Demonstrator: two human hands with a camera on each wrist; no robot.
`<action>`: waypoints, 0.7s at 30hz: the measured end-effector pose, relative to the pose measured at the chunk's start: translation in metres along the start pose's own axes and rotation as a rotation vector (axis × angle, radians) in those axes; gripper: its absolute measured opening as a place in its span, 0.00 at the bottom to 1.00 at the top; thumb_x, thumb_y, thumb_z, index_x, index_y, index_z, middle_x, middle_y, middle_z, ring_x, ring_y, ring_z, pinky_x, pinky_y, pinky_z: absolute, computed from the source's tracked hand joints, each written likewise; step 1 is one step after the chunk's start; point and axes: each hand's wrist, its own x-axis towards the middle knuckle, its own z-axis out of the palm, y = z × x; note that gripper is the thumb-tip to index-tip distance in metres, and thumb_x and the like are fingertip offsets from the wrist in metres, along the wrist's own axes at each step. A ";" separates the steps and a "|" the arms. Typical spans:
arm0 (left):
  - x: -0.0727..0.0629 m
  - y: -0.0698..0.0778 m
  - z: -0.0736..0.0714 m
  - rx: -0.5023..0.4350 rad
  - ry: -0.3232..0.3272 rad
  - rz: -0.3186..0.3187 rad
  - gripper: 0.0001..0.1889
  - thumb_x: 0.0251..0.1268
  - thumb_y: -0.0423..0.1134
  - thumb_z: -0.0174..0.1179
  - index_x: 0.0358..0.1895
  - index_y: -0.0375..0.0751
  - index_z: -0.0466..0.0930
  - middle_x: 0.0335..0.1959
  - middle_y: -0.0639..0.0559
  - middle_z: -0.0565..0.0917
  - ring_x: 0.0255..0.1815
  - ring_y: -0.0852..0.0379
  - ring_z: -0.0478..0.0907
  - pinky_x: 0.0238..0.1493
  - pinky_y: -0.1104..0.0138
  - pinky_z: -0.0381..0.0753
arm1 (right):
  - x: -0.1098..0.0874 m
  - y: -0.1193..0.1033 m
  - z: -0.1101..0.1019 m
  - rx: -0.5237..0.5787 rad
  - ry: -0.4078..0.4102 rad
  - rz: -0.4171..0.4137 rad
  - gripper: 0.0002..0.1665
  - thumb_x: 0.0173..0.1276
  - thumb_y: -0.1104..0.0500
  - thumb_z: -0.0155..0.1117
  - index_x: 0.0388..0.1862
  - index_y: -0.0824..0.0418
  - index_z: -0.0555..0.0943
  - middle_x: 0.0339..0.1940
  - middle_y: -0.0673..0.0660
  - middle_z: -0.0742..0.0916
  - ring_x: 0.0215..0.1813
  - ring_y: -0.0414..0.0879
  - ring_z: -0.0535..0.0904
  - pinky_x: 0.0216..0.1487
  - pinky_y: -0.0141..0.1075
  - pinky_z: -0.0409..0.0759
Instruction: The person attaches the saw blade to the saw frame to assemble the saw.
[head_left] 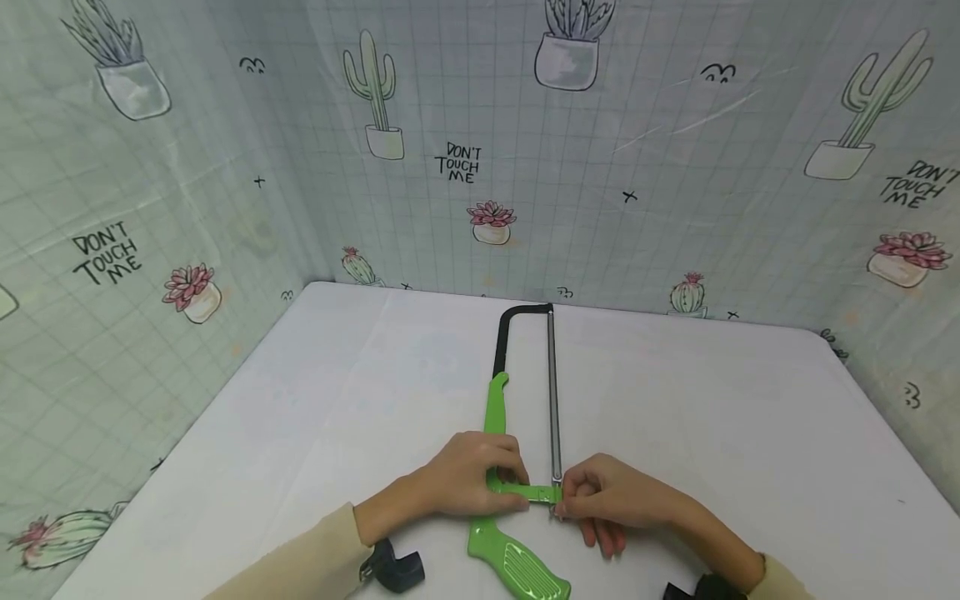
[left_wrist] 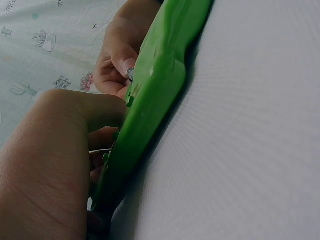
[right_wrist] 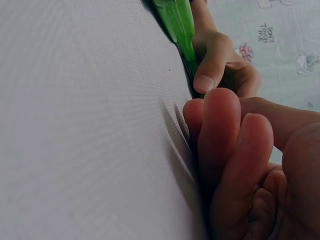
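Observation:
A hacksaw lies flat on the white table, its green handle toward me and its black bow at the far end. Its grey blade runs along the right side. My left hand grips the green frame just above the handle, thumb and fingers around the short crosspiece. At that crosspiece's right end, the thumb and forefinger of my right hand pinch a small metal wing nut, mostly covered by the fingertips. In the left wrist view a bit of metal shows by the right thumb. The other right fingers hang loosely curled, near the tabletop.
The white table spreads around the saw. Behind it and at the sides hangs a cloth printed with cacti and lettering. Dark wrist devices sit at both wrists, close to the table.

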 end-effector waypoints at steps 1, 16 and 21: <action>0.000 0.000 0.000 -0.002 -0.002 -0.004 0.08 0.55 0.52 0.75 0.35 0.58 0.89 0.32 0.68 0.81 0.33 0.78 0.73 0.37 0.87 0.67 | 0.000 0.000 0.000 -0.001 0.002 -0.001 0.11 0.75 0.57 0.62 0.34 0.63 0.81 0.16 0.48 0.85 0.12 0.36 0.78 0.14 0.26 0.74; 0.001 -0.001 0.000 -0.008 0.000 -0.009 0.08 0.56 0.52 0.75 0.36 0.58 0.89 0.32 0.68 0.81 0.33 0.78 0.73 0.37 0.87 0.68 | -0.001 -0.001 -0.002 -0.001 0.003 -0.006 0.12 0.76 0.56 0.62 0.35 0.63 0.81 0.16 0.49 0.85 0.12 0.37 0.78 0.14 0.27 0.74; 0.002 -0.001 0.000 -0.015 0.002 -0.008 0.08 0.55 0.52 0.75 0.36 0.58 0.89 0.32 0.68 0.82 0.33 0.78 0.73 0.37 0.87 0.67 | -0.001 -0.001 -0.002 -0.002 0.005 -0.007 0.12 0.76 0.56 0.61 0.34 0.63 0.81 0.16 0.50 0.85 0.12 0.37 0.78 0.14 0.27 0.74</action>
